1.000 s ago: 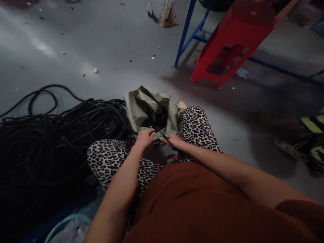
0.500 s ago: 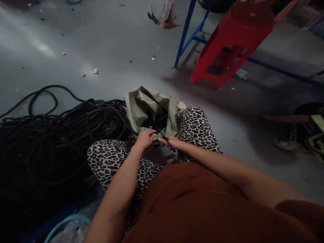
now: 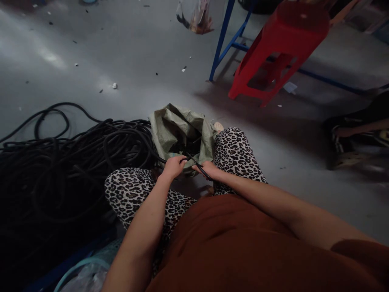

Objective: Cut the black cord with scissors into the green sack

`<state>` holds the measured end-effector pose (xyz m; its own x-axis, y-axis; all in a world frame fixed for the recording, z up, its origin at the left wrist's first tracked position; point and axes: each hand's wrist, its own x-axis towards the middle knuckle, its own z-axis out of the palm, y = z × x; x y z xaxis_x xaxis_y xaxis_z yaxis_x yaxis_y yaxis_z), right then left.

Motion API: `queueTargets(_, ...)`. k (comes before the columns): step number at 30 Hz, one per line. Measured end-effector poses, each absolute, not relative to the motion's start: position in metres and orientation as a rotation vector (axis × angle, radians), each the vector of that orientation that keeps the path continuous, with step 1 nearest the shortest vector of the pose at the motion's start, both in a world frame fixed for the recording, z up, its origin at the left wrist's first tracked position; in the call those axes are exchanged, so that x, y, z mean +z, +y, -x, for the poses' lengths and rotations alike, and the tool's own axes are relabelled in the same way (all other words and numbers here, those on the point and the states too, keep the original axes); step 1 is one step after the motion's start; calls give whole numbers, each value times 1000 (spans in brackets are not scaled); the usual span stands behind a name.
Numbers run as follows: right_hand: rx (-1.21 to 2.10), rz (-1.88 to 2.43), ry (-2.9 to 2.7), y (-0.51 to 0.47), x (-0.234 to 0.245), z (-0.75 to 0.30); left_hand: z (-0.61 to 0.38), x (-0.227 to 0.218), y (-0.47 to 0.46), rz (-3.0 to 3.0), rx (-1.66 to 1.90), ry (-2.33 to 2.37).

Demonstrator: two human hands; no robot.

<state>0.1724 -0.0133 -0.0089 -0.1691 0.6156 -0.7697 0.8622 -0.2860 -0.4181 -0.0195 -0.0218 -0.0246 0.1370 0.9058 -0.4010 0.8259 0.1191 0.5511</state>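
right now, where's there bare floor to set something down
A nearly bare patch of floor lies right of the right knee, bordered by the red stool ahead and another person at far right. Beyond the sack, floor is open but dotted with scraps. Crowded: the cable pile at left, and the sack's near rim, where the left hand and right hand are.

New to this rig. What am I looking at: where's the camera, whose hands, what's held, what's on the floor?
There is no machine: these are a person's bare hands, seen by a camera worn on their head, looking forward and down. The left hand grips a black cable near its end; the right hand holds a dark tool that looks like scissors. Both are at the near rim of an open green sack with dark contents. On the floor are a heap of black cable, left of the sack, a red stool and small scraps.
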Motion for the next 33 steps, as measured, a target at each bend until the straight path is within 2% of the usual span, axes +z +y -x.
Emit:
queueTargets(17, -1394, -1834, 1749, -12, -1, -172, 23, -28, -20, -1718, 133, 1693)
queueTargets(33, -1315, -1790, 1838, -9, -20, -176, 25, -27, -21, -1699, 191, 1682)
